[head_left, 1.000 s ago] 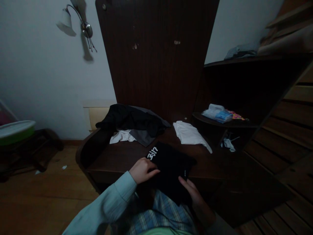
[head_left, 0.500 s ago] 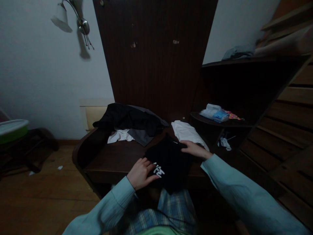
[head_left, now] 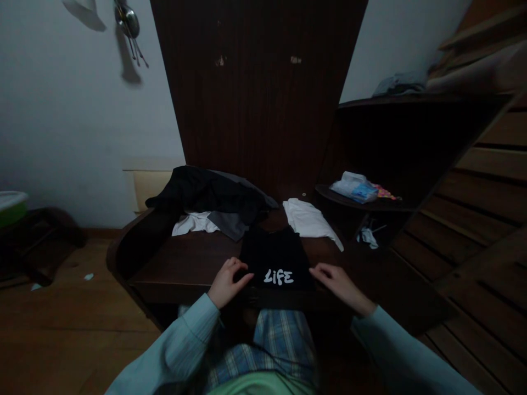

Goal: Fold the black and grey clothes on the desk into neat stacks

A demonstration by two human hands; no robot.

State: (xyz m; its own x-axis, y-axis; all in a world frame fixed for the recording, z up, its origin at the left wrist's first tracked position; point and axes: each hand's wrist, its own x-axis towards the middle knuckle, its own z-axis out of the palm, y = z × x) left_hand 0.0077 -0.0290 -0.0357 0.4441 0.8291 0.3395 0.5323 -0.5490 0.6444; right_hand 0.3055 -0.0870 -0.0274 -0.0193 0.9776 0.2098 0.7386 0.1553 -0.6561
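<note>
Our left hand (head_left: 225,282) is loose; whether our right hand (head_left: 340,285) pinches the black garment (head_left: 275,251), we can't tell. We should smooth both sides evenly.

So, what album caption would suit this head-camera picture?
Left hand and right hand at either side of a black garment with white lettering, laid on a dark wooden surface.

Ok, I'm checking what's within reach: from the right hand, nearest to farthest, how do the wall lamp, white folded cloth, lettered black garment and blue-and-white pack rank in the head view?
From the right hand:
1. Lettered black garment: immediately to its left.
2. White folded cloth: just farther back.
3. Blue-and-white pack: beyond, on the shelf.
4. Wall lamp: high at far left.
</note>
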